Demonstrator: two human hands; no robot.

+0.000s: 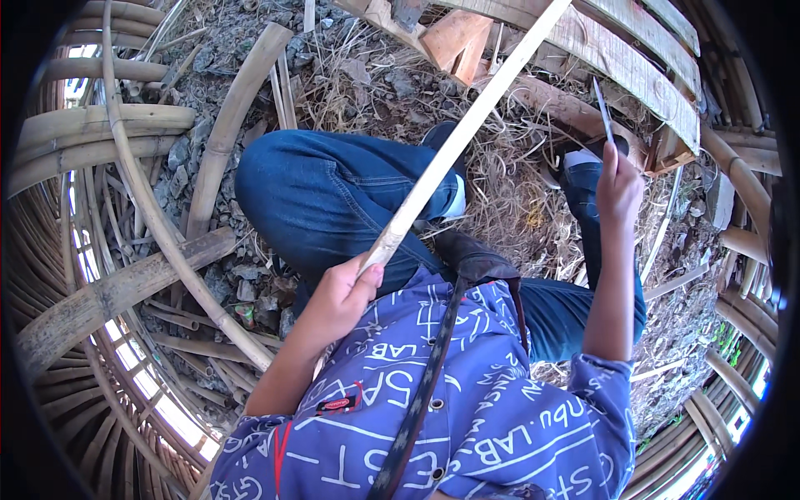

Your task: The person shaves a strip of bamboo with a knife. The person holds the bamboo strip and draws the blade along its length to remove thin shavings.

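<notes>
Littered ground (512, 237); left hand (346, 293) clasps strip (467, 137), right hand (620, 187) knife (602, 110)

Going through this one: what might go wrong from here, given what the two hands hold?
The right hand holds an unsheathed knife near the lower right leg; a slip might cut it. The left hand grips the bamboo strip bare, so splinters seem possible. The strip's far end runs out of view at the top, so it could snag on something unseen.
</notes>
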